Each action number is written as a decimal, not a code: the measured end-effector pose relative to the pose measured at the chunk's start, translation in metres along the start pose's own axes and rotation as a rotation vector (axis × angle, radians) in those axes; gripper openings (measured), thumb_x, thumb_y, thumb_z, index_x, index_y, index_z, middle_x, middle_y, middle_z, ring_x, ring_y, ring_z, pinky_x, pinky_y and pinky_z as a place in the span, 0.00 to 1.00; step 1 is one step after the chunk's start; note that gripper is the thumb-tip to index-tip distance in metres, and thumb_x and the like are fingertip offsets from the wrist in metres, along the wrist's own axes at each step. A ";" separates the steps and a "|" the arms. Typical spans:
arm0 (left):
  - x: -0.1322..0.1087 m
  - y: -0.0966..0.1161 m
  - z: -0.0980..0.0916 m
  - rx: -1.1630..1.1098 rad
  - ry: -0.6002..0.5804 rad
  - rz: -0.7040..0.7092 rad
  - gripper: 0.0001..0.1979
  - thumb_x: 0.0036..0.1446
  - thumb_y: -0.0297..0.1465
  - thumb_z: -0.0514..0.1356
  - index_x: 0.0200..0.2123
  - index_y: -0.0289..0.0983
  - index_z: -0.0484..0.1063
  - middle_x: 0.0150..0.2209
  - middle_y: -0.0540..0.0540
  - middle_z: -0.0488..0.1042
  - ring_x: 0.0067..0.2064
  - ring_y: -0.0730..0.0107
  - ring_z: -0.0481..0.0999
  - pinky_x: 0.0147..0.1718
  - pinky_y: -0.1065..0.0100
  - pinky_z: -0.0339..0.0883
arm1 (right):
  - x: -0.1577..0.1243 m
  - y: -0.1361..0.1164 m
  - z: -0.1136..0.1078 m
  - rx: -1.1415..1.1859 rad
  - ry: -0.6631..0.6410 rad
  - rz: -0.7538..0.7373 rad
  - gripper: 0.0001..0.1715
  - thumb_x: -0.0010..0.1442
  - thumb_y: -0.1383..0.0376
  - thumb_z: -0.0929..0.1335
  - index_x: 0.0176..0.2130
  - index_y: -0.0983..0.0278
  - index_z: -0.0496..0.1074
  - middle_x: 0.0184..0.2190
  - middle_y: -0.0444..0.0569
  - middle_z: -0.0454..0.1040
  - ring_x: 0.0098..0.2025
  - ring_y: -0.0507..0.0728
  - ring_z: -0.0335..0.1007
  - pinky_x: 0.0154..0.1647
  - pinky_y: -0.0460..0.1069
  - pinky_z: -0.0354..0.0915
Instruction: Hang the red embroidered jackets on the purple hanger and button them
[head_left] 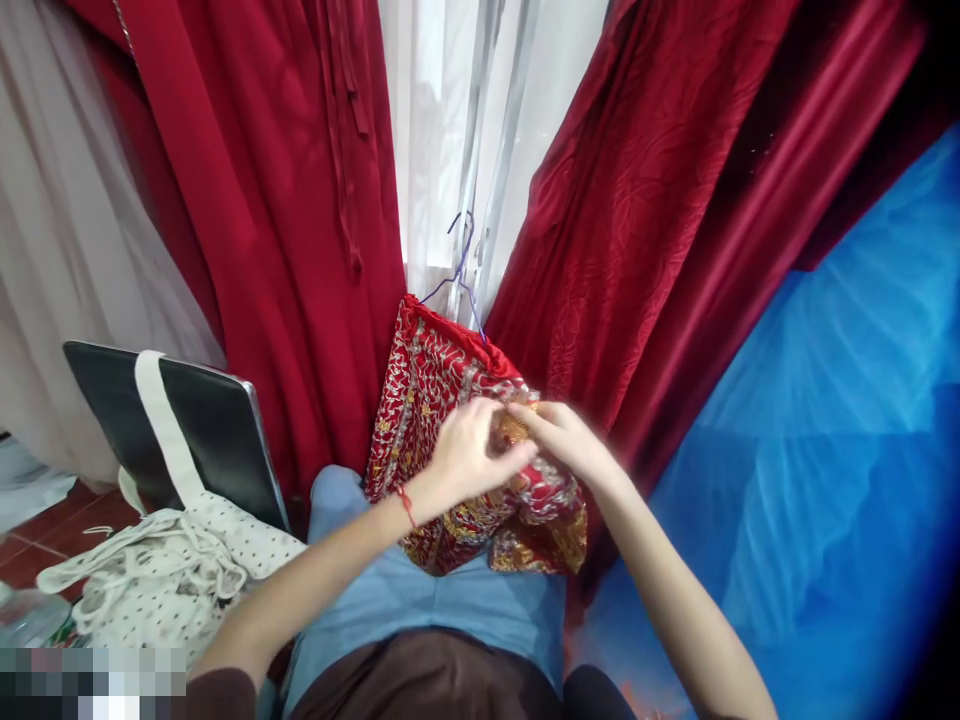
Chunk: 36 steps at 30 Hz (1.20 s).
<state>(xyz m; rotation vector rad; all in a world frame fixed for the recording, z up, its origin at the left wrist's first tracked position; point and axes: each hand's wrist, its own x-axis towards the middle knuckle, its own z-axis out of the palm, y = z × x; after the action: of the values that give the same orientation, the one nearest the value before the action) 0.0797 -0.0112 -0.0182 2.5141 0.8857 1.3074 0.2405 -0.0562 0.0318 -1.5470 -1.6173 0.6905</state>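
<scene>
A red garment [427, 400] with gold and silver embroidery hangs in front of me from a thin purple wire hanger [463, 270]. Its plain red top edge slopes down to the right. My left hand [474, 445], with a red string bracelet at the wrist, is curled at the garment's right side, thumb pointing right. Close beside it, my right hand [566, 437] has its fingers bent onto the same gathered gold-trimmed part. Both hands pinch the cloth there, though the fingertips are partly blurred. The garment's lower end rests against my blue-clad legs.
Red curtains [285, 220] hang on both sides of a sheer white one [431, 120]. To the left stand a black panel [217, 420] with a white strap and a dotted white cloth bag [150, 570]. Blue fabric [780, 500] fills the right side.
</scene>
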 end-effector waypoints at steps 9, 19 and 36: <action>-0.022 0.002 0.001 -0.198 -0.114 -0.127 0.16 0.57 0.30 0.63 0.49 0.35 0.68 0.46 0.39 0.75 0.50 0.57 0.76 0.50 0.58 0.70 | -0.021 -0.033 0.011 -0.276 -0.139 -0.207 0.22 0.65 0.53 0.59 0.28 0.63 0.69 0.25 0.46 0.72 0.28 0.53 0.65 0.34 0.48 0.61; -0.036 0.012 -0.062 -0.246 -0.207 -0.162 0.06 0.60 0.30 0.59 0.36 0.33 0.74 0.31 0.48 0.78 0.31 0.70 0.74 0.33 0.70 0.64 | 0.035 -0.068 0.013 -0.812 0.275 -0.039 0.24 0.61 0.44 0.67 0.34 0.61 0.77 0.34 0.52 0.80 0.37 0.60 0.75 0.36 0.50 0.62; -0.038 0.021 -0.178 -0.416 -0.281 -0.187 0.06 0.45 0.29 0.65 0.29 0.35 0.80 0.21 0.51 0.73 0.21 0.72 0.69 0.19 0.74 0.61 | 0.087 0.016 -0.015 -0.971 0.538 0.125 0.29 0.69 0.53 0.60 0.49 0.77 0.72 0.42 0.74 0.74 0.43 0.69 0.75 0.41 0.57 0.64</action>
<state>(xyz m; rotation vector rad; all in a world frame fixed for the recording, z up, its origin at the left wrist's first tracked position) -0.0688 -0.0703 0.0707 2.1601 0.6833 0.9356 0.2659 0.0292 0.0416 -2.2478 -1.4823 -0.5462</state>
